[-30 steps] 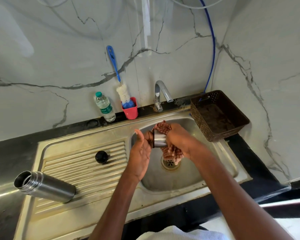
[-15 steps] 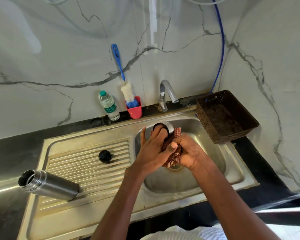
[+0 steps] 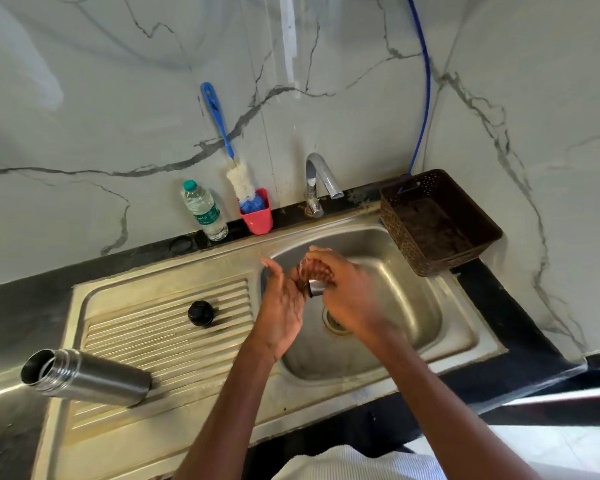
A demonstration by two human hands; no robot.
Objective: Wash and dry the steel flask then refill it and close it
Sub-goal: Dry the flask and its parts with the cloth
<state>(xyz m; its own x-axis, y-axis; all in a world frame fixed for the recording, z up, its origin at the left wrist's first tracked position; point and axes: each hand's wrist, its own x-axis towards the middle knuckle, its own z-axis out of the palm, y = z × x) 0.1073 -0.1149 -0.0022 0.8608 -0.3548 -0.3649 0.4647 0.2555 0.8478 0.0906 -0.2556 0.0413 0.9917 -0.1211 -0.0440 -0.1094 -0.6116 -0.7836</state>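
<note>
Two bare hands meet over the basin of one steel sink (image 3: 465, 344). One small steel cap (image 3: 316, 287) sits between them, wrapped in one checked cloth (image 3: 314, 268). The right hand (image 3: 350, 292) curls its fingers over the cloth and cap from above, gripping both. The left hand (image 3: 281, 306) has its palm turned toward the cap and its fingers fairly straight, touching the cloth-wrapped end; motion blur hides the exact contact.

One steel flask (image 3: 90, 377) lies on its side at the near left edge of the ribbed drainboard, mouth open and pointing left, well apart from both hands. One black stopper (image 3: 201, 312) stands on the drainboard between the flask and the left hand.

Along the back ledge stand one plastic water bottle (image 3: 203, 211), one red cup (image 3: 257, 216) holding one blue-handled bottle brush (image 3: 222, 129), and one tap (image 3: 317, 183). One brown perforated basket (image 3: 437, 220) sits at the sink's right rear corner.
</note>
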